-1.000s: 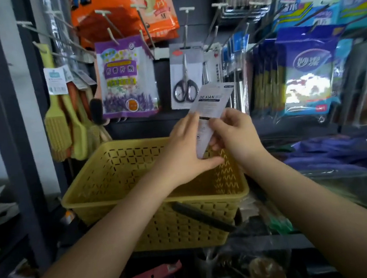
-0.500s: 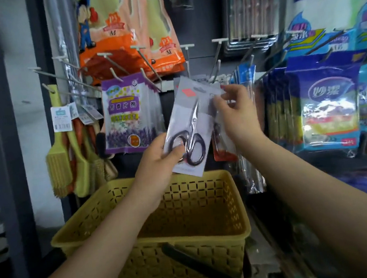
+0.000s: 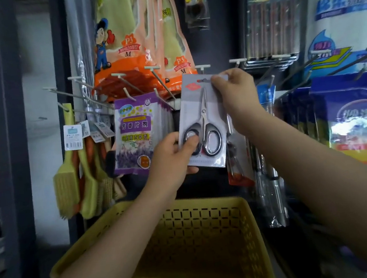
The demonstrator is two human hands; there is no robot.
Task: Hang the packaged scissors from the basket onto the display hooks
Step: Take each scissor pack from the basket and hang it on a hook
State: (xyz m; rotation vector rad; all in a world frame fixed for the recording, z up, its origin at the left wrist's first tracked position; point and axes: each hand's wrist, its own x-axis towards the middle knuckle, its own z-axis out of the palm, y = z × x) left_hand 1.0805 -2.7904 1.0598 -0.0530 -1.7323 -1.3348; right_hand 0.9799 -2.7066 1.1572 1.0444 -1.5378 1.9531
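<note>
Packaged scissors [image 3: 203,122] held upright in front of the display wall, above the far rim of the yellow basket [image 3: 254,229] and well clear of it. Left hand [image 3: 175,153] gripping the card's lower left corner, thumb pressed over one scissor handle, fingers curled behind. Right hand [image 3: 234,94] pinching the top right edge beside the hang slot. Top edge of the card just under the white T-shaped tip of a display hook [image 3: 202,67]; slot on or off the hook: cannot tell. Left edge of the card close beside the purple sachet packs [image 3: 136,132], which hang from a neighbouring hook. Behind the card's right edge, more hung goods, partly hidden by the right wrist. Open dark gap beneath the card down to the basket. Orange glove packs [image 3: 136,52] overhead, their lower edges crowding the hook tips. Yellow brushes [image 3: 67,175] hanging far left, well apart from the card. Blue packs [image 3: 359,123] at right, beyond the right forearm.
</note>
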